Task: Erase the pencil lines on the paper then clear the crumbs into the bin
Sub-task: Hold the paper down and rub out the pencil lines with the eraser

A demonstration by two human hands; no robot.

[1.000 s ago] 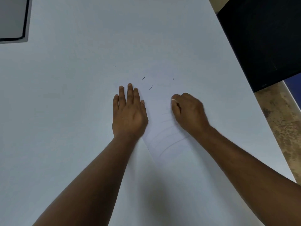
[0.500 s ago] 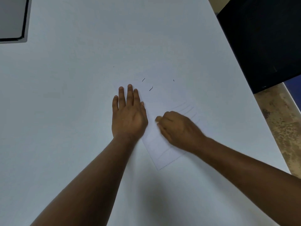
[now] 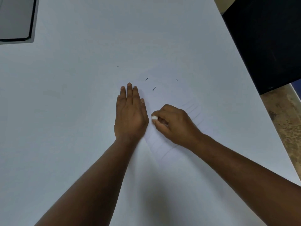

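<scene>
While my right hand point(image 3: 173, 123) is pinching the white eraser point(image 3: 154, 117) between thumb and curled fingers, with its tip poking out toward my left hand point(image 3: 130, 115), I am pressing that left hand flat, fingers straight and together, on the near-left edge of the paper point(image 3: 164, 98) to keep it from sliding. I am judging the erasing to be under way but far from finished: faint pencil lines point(image 3: 193, 110) are showing just beyond my right knuckles, and more faint strokes are running under and behind my right wrist toward the sheet's near corner. A few dark eraser crumbs point(image 3: 154, 88) are lying just ahead of the eraser tip, one more is sitting farther out to the right of them, and a tiny speck is lying well beyond my left fingertips on the white table point(image 3: 65, 111). Nothing is being swept yet, so I am counting the whole clearing step as still to do. I am not seeing anything I can call a bin with confidence; a large black object point(image 3: 267, 38) is standing off the table edge, well to the right of and beyond my grip, and I cannot tell whether that is it. A grey flat panel with a dark border point(image 3: 14, 18) is lying far off to the left and beyond my left hand. Nothing is standing between the eraser and the remaining lines except my own right hand and forearm, which are covering part of them.
</scene>
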